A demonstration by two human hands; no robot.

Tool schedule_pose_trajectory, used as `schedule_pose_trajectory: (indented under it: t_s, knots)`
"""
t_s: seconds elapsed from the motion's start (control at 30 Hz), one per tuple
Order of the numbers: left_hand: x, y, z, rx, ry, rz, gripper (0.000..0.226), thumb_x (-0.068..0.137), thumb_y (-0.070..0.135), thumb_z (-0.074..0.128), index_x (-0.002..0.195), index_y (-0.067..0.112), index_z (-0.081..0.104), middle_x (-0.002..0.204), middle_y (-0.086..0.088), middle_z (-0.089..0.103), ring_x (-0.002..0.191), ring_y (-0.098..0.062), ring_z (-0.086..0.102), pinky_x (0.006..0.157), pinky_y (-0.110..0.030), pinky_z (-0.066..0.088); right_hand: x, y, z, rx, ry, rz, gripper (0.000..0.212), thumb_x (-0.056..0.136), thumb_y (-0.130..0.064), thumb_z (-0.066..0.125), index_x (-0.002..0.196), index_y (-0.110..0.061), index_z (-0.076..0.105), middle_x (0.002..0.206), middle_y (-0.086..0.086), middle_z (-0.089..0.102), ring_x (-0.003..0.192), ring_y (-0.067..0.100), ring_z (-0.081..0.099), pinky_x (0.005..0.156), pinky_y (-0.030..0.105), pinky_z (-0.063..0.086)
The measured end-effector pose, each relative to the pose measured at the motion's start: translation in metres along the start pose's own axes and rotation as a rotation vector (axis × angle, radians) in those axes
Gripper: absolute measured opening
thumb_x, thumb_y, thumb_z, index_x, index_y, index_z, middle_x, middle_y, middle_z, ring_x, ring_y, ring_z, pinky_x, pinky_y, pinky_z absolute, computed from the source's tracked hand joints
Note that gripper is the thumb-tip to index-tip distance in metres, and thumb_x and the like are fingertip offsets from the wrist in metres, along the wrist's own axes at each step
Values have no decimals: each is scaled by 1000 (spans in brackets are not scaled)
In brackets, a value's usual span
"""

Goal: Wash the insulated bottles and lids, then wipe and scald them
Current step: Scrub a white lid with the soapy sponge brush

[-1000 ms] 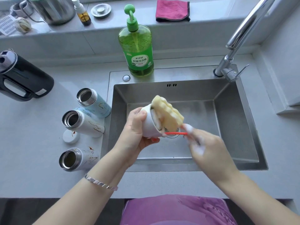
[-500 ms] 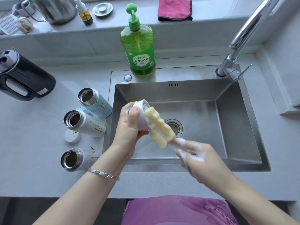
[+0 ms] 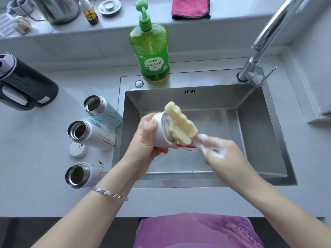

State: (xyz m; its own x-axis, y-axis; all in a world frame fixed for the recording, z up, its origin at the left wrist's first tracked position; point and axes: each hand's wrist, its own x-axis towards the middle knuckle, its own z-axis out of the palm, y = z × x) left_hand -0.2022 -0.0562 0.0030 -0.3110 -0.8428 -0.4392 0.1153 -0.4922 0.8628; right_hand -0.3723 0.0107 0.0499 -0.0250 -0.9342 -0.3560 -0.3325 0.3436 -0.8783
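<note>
Over the sink, left hand grips a white lid. Soapy right hand pinches the sponge brush handle — sponge pressed against the lid opening.

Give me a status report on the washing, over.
Left grip holds white lid over sink. Right grip, soapy, holds sponge brush, sponge against lid's open end. Three open bottles on counter beside sink; nothing in the way.

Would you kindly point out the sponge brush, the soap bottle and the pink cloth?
sponge brush point(image 3: 180, 122), head view, yellow foam head.
soap bottle point(image 3: 150, 49), head view, green body.
pink cloth point(image 3: 189, 7), head view, folded middle.
</note>
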Motion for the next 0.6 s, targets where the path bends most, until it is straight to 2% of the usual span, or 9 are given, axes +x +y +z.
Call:
schedule_pose_trajectory:
  t_s: [0.07, 0.2, 0.27, 0.33, 0.43, 0.5, 0.6]
  knots:
    - [0, 4, -4, -84, 32, 11, 67, 61, 56, 56, 116, 17, 51, 87, -5, 60, 60, -17, 57, 48, -22, 42, -3, 9, -2, -124, 4, -16, 43, 94, -15, 46, 87, -54, 63, 50, -8, 32, 47, 10, 23, 45, 19, 22]
    - [3, 1, -12, -164, 89, 2, 72, 60, 57, 57, 119, 17, 49, 96, -8, 59, 72, -16, 59, 63, -29, 42, -20, 12, -4, -337, -67, -97, 36, 93, -19, 47, 104, -51, 57, 48, -4, 34, 45, 15, 29, 43, 21, 22]
    - [3, -1, -12, -106, 94, 7, 70, 60, 57, 57, 118, 18, 49, 96, -8, 59, 71, -16, 59, 61, -29, 44, -21, 12, -4, -422, -70, -159, 37, 92, -20, 48, 110, -53, 55, 49, -5, 39, 47, 17, 33, 45, 22, 25]
    - [1, 0, -10, -31, 85, 34, 65, 60, 55, 57, 114, 19, 49, 92, -7, 58, 64, -16, 57, 52, -24, 45, -20, 14, -7, -457, -43, -193, 39, 92, -23, 47, 114, -54, 53, 53, -3, 41, 47, 17, 33, 45, 23, 26]
    - [1, 4, -12, 5, 103, 70, 58, 57, 53, 57, 108, 25, 51, 91, -2, 57, 61, -12, 57, 49, -23, 46, -27, 16, -8, -490, -87, -242, 38, 87, -37, 36, 120, -55, 39, 62, 0, 48, 49, 16, 34, 44, 22, 27]
    - [2, 5, -15, -4, 142, 86, 54, 57, 54, 58, 105, 30, 53, 99, -1, 55, 74, -13, 58, 59, -28, 51, -30, 16, -5, -511, -151, -258, 36, 85, -42, 30, 118, -57, 33, 61, 0, 53, 51, 17, 37, 47, 28, 36]
    - [0, 6, -9, 39, 112, 126, 50, 58, 52, 60, 104, 35, 54, 106, 1, 54, 92, -20, 55, 73, -37, 50, -22, 20, -3, -521, -86, -203, 41, 92, -37, 38, 113, -67, 19, 68, 0, 62, 59, 19, 39, 53, 32, 39]
